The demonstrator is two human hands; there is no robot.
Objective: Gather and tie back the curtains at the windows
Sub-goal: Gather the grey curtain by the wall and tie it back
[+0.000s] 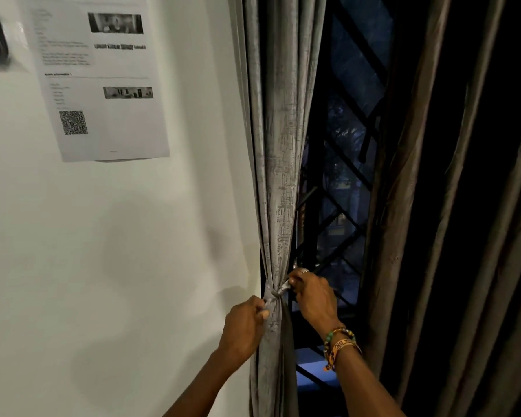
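The curtain (pixel 278 145), judged soft and heavy, is bunched at the left edge of the window (pixel 345 182), beside the wall (pixel 133 236). A limp tie (pixel 275 294) is cinched round it. One end is pinched in each narrow grip, left hand (pixel 244 323) and right hand (pixel 312 293); hold is best taken close to the wrap.

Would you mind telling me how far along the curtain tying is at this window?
Done: the grey curtain is gathered into a bunch, with the tie band wrapped round it. In hand: the left hand and right hand each grip an end of the band, apparently pulling the knot tight. Left: the brown curtain on the right hangs loose, with no tie visible on it.
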